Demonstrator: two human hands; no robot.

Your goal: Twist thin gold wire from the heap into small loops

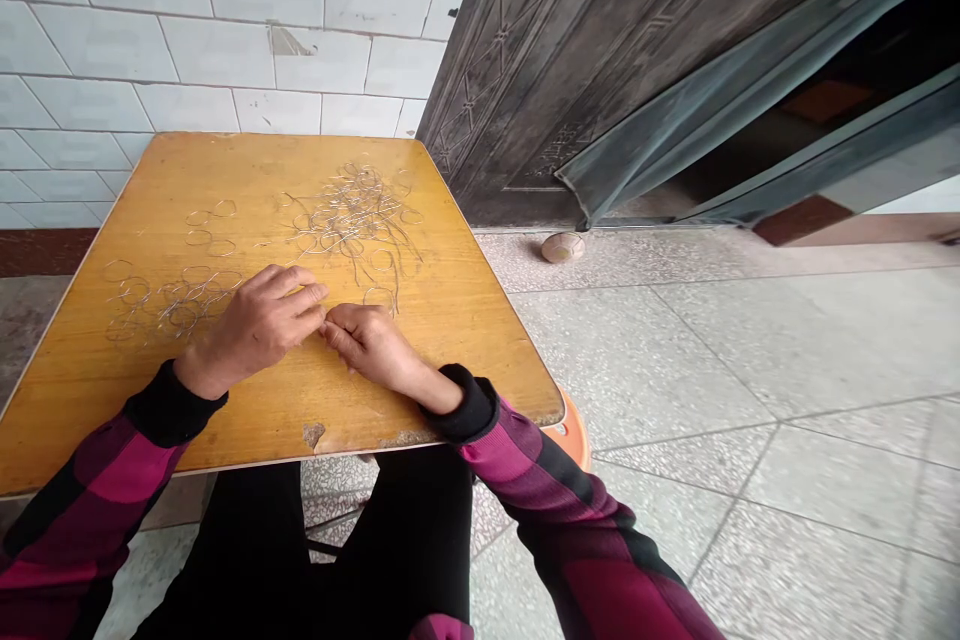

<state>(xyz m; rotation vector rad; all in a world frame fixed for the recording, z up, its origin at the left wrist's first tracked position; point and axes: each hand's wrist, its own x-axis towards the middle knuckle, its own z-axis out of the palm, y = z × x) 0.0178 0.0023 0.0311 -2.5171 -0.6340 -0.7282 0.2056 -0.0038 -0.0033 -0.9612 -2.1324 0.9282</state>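
Note:
A yellow wooden tabletop (450, 340) lies in front of me, chipped near its front edge. My left hand (255, 325) rests palm down on it, with curled fingers reaching right. The fingertips of my right hand (366, 340) meet those of the left near the table's middle. Anything thin between them is hidden or too fine to see. A tangled mass of thin metal wire loops (352, 218) lies just beyond my right hand. A looser cluster of wire rings (174, 312) sits left of my left hand, and several separate rings (210, 228) lie farther back.
A white tiled wall (225, 20) stands behind the table, and a dark embossed door (540, 60) rises to the right. A small round stone (562, 247) sits on the speckled tile floor (750, 350). An orange stool rim (574, 435) shows past the table's right corner.

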